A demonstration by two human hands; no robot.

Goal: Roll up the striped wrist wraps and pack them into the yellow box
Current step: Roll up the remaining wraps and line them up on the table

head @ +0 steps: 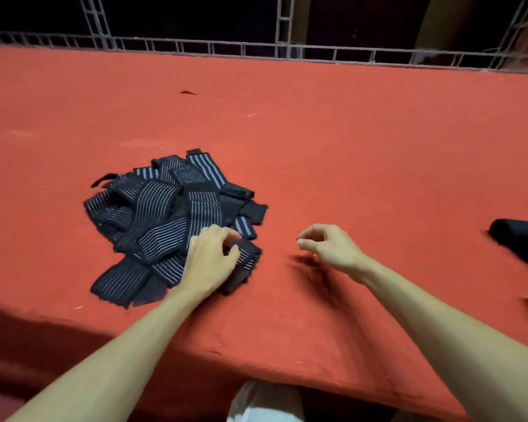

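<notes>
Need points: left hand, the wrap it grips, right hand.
left hand (209,258), head view, back of the hand.
gripped wrap (251,256), head view, striped part right of the fingers.
right hand (333,243), head view, back of the hand.

Head-worn, looking forward-down, seemingly close over table (378,147)
</notes>
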